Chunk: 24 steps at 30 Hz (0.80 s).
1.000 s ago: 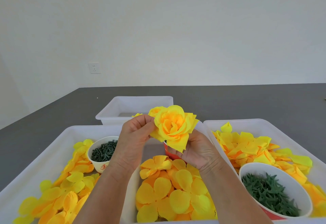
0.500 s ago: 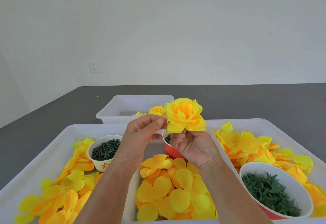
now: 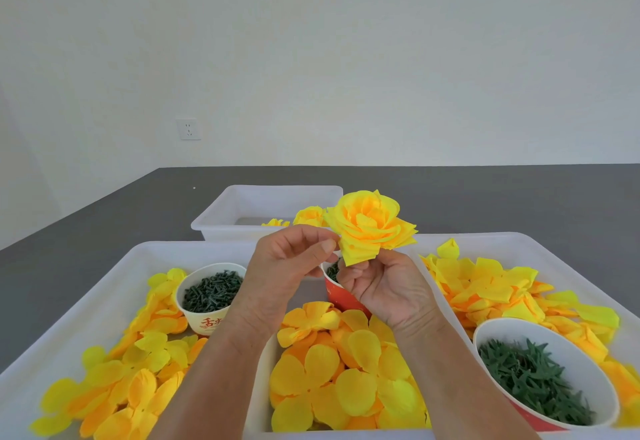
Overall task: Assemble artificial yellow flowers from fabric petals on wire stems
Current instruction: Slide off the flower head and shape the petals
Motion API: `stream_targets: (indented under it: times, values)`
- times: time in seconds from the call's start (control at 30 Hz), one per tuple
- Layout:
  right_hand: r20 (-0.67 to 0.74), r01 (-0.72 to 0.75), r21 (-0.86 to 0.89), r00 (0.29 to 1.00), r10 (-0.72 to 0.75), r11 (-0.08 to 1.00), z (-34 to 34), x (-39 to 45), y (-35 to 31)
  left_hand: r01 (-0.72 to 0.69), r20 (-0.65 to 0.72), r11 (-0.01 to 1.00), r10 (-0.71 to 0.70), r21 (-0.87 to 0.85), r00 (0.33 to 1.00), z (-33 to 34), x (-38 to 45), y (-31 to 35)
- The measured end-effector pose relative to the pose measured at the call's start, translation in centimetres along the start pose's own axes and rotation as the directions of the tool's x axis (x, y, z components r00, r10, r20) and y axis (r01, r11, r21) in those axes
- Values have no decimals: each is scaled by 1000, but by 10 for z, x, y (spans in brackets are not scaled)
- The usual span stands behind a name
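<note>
A finished-looking yellow fabric flower (image 3: pixel 369 225) is held up above the trays, its open face tilted up and toward me. My right hand (image 3: pixel 384 287) grips it from below, fingers curled round its hidden base; no stem shows. My left hand (image 3: pixel 287 266) is at the flower's left edge, thumb and forefinger pinching an outer petal. Loose yellow and orange petals (image 3: pixel 346 387) fill the middle tray below my hands.
A left tray (image 3: pixel 104 301) holds petals and a paper cup of dark green pieces (image 3: pixel 211 290). A red cup (image 3: pixel 341 297) stands behind my hands. The right tray (image 3: pixel 519 242) holds petals and a bowl of green pieces (image 3: pixel 533 380). The back bin (image 3: pixel 263 197) holds finished flowers (image 3: pixel 310 216).
The flower has risen and shifted right, turning from facing me to tilting upward. My left hand followed, moving from behind the petals to the flower's left edge.
</note>
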State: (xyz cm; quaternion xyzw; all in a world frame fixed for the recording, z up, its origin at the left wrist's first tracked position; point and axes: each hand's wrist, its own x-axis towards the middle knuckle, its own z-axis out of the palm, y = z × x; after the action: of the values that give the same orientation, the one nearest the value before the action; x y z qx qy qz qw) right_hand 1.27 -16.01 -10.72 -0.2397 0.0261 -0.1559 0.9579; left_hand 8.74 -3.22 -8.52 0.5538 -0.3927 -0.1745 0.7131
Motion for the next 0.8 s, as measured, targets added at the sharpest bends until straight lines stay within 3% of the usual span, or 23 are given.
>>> stream_targets:
  times: [0.13,0.33,0.8]
  values:
    - [87,-16,32,996,13,999,1,-2,1,-23,-93,1000,25,16,995,1,1,-1]
    - [89,-48,2,995,48,999,-1,0,2,-58,-200,998,49,-39,978,0,1,2]
    - [-6,-72,-228,997,72,971,-1,2,3,72,-204,996,-80,-48,976,-5,2,-1]
